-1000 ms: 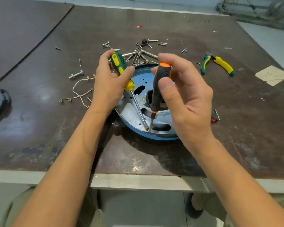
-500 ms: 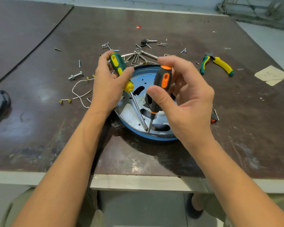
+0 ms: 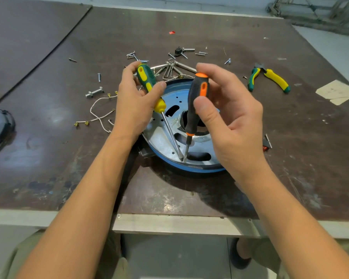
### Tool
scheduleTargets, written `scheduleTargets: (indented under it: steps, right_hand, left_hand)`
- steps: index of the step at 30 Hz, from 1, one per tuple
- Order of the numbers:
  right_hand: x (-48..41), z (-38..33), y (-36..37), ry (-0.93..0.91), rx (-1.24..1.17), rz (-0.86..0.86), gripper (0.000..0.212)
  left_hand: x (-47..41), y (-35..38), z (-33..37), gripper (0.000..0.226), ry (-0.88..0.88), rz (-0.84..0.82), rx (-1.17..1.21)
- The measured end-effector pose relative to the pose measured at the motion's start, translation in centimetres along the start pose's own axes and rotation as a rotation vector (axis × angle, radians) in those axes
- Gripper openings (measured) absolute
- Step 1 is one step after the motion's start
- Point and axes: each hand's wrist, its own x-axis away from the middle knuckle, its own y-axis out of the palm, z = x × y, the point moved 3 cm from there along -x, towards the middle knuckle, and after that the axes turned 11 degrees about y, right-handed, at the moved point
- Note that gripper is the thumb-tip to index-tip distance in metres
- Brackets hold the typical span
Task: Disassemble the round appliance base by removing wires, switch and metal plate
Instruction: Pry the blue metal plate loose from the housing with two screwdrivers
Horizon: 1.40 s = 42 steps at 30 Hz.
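Lying flat on the table [image 3: 48, 158], the round base [image 3: 189, 170] shows one metal plate [image 3: 161, 142]. Two tips meet at its 6 o'clock rim: the left hand [image 3: 135, 105] grips the green screwdriver [image 3: 146, 81], pointing 5 o'clock; the right hand [image 3: 232, 125] pinches the orange screwdriver [image 3: 196, 103], pointing 6 o'clock.

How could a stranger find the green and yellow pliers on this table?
Start at the round blue-rimmed appliance base in the middle of the dark brown worktable. Look right of it, past the right hand: the green and yellow pliers lie flat there. The left hand's green and yellow screwdriver has one handle; the pliers have two, splayed.
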Motion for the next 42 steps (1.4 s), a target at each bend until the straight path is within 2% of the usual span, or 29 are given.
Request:
scheduleTargets:
  steps: [5,10,15,20,26,31,39,42]
  right_hand:
    - [0.23,-0.56,0.38,-0.063,-0.004,-0.036,0.032]
    - [0.37,-0.29,-0.03,-0.029,-0.028,0.044,0.037]
    - [0.27,-0.45,0.18,-0.024,-0.032,-0.007,0.035]
    - [0.23,-0.34,-0.14,-0.020,-0.014,0.089,0.035]
    - [0.23,-0.32,-0.15,0.002,-0.073,0.058,0.036]
    - [0.08,-0.40,-0.30,-0.030,0.009,0.133,0.040]
    - [0.06,-0.31,0.03,-0.027,-0.028,0.055,0.035]
    - [0.12,-0.43,-0.09,-0.040,0.020,0.089,0.040]
  left_hand:
    - [0.00,-0.01,-0.06,0.058,-0.003,0.002,0.005]
    - [-0.08,0.03,-0.20,0.057,0.009,-0.004,-0.011]
    - [-0.10,0.07,-0.25,0.058,0.010,-0.006,-0.017]
    - [-0.08,0.03,-0.28,0.057,0.013,-0.014,-0.025]
    - [-0.11,0.05,-0.25,0.056,0.016,-0.014,-0.032]
    - [0.02,-0.01,-0.03,0.060,0.020,-0.016,-0.038]
    - [-0.04,0.05,0.16,0.062,0.013,-0.011,-0.023]
    - [0.00,0.02,0.23,0.063,0.009,-0.016,-0.018]
